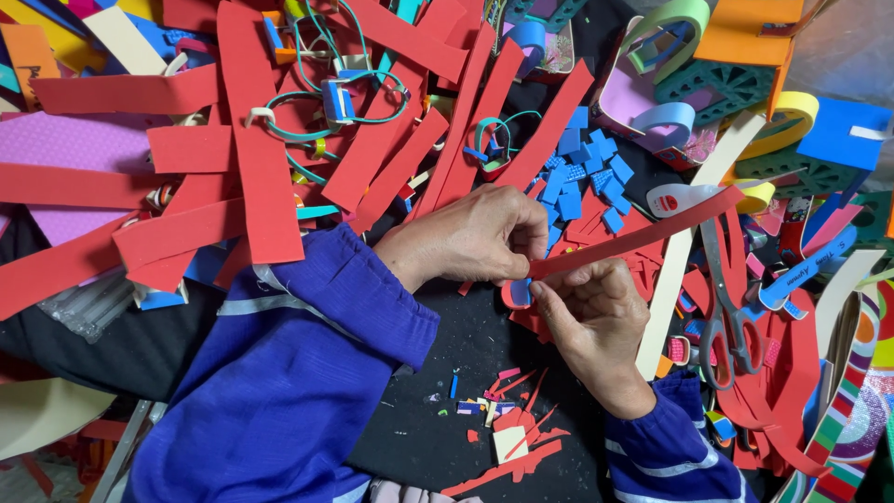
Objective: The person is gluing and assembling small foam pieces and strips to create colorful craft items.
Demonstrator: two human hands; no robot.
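A long red foam strip is pinched at its lower-left end by the left hand and right hand, both closed on it; its long axis rises rightward toward the scissors, hemmed by scraps.

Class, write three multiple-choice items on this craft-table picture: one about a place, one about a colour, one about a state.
1. Where do the scissors lie?
A. right of the hands
B. left of the hands
C. in a hand

2. What colour is the strip both hands hold?
A. yellow
B. red
C. purple

3. How does the left hand meet the strip?
A. flat on it
B. apart from it
C. pinching its end

Answers: 1 A, they rest beyond the right hand; 2 B, red foam; 3 C, fingertips close on the strip's end.
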